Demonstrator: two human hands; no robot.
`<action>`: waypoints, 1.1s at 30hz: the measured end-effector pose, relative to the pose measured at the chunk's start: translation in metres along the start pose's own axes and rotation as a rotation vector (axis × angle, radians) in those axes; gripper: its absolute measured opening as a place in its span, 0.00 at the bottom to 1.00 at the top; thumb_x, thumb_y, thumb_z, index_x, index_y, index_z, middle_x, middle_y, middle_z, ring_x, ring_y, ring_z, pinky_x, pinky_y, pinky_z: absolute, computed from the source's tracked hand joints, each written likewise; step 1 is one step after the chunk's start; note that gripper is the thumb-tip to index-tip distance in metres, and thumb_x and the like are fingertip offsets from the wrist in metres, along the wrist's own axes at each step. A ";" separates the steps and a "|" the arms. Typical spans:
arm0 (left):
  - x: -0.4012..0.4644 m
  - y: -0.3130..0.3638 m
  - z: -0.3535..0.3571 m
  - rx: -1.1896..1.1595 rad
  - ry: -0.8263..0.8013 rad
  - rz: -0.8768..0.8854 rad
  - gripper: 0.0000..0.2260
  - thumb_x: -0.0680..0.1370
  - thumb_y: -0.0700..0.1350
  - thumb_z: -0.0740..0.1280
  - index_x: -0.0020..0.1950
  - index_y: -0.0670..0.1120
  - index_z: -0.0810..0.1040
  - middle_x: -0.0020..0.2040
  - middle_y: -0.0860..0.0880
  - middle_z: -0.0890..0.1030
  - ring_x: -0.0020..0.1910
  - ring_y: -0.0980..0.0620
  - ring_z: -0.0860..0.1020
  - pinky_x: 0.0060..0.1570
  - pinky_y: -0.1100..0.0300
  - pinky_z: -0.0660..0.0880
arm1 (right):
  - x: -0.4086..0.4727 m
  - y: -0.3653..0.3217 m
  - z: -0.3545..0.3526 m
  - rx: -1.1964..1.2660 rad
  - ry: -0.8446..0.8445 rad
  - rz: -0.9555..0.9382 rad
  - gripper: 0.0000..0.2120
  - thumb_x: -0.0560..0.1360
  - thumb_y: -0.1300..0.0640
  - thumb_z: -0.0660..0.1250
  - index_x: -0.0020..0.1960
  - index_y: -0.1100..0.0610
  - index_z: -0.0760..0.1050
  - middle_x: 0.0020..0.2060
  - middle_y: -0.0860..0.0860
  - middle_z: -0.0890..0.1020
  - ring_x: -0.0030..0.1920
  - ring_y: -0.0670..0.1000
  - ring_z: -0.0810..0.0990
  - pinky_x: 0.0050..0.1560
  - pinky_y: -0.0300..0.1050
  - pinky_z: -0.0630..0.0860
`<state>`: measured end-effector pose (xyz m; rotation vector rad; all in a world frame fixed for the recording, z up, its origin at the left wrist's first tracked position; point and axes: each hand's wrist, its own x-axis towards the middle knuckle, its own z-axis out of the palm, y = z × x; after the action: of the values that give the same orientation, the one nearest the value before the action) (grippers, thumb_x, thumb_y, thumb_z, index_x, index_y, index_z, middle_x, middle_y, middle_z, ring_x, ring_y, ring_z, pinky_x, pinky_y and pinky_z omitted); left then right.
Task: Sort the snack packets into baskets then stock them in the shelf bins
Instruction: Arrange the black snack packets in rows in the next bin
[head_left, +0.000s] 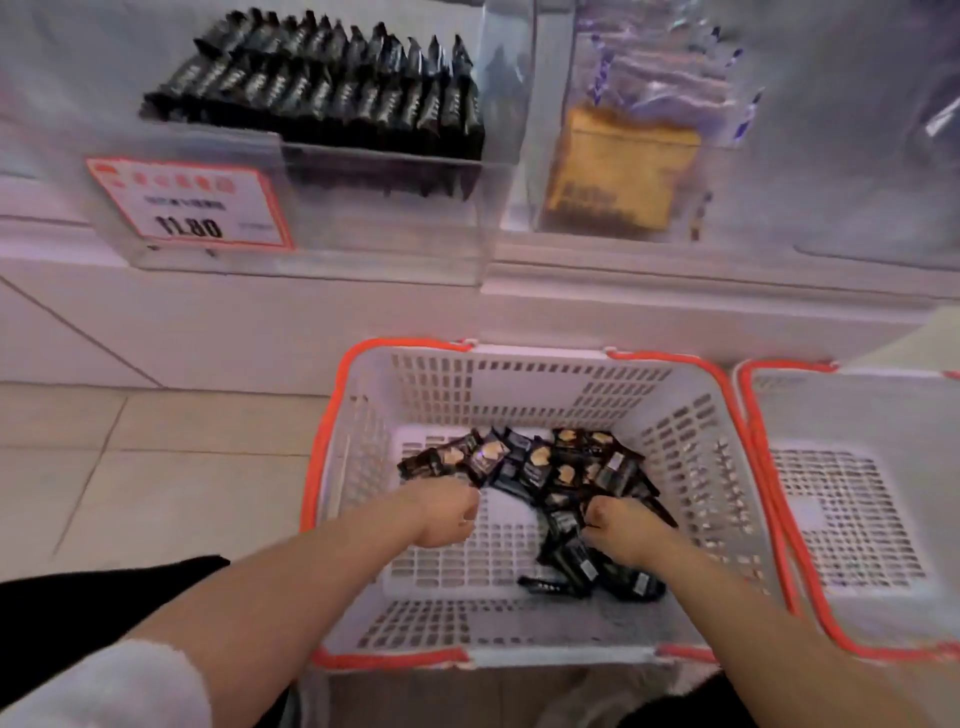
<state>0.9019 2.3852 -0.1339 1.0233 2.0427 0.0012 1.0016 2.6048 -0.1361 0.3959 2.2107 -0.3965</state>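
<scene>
A white basket with an orange rim (524, 387) stands on the floor below the shelf. Several black snack packets (550, 467) lie loose in its far and right part. Both my hands reach down into it. My left hand (447, 514) is curled at the left edge of the pile, its fingers hidden, apparently pinching a packet. My right hand (621, 530) is curled down into the packets at the right side. Above, a clear shelf bin (384, 218) holds a neat row of the same black packets (332, 98).
A second white basket with an orange rim (852, 415), with nothing in it, stands against the first on the right. The neighbouring clear bin (623, 171) holds yellow and clear-wrapped packets. A price tag reading 11.80 (192, 205) hangs on the left bin. Tiled floor lies left.
</scene>
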 end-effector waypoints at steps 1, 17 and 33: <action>0.011 -0.001 0.010 -0.019 -0.056 -0.008 0.10 0.80 0.46 0.58 0.57 0.43 0.73 0.54 0.41 0.76 0.54 0.44 0.74 0.52 0.53 0.71 | 0.007 0.007 0.010 0.008 -0.044 0.019 0.12 0.79 0.52 0.58 0.56 0.59 0.71 0.46 0.57 0.78 0.50 0.58 0.77 0.40 0.45 0.67; 0.094 -0.053 0.077 -0.243 0.142 -0.587 0.17 0.78 0.45 0.60 0.66 0.42 0.66 0.66 0.42 0.66 0.64 0.41 0.67 0.57 0.48 0.69 | 0.085 0.014 0.076 -0.026 -0.037 0.006 0.17 0.76 0.55 0.65 0.62 0.57 0.66 0.58 0.56 0.75 0.57 0.57 0.75 0.50 0.51 0.73; 0.135 -0.033 0.087 -1.026 0.563 -1.068 0.15 0.70 0.41 0.73 0.50 0.35 0.73 0.42 0.40 0.81 0.33 0.46 0.78 0.28 0.57 0.77 | 0.073 0.037 0.010 1.638 -0.380 0.209 0.16 0.82 0.55 0.53 0.56 0.63 0.76 0.32 0.51 0.76 0.28 0.49 0.74 0.25 0.40 0.71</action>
<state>0.8954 2.4229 -0.2932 -0.7957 2.3442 0.7499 0.9800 2.6442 -0.2047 1.2110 1.0068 -1.9160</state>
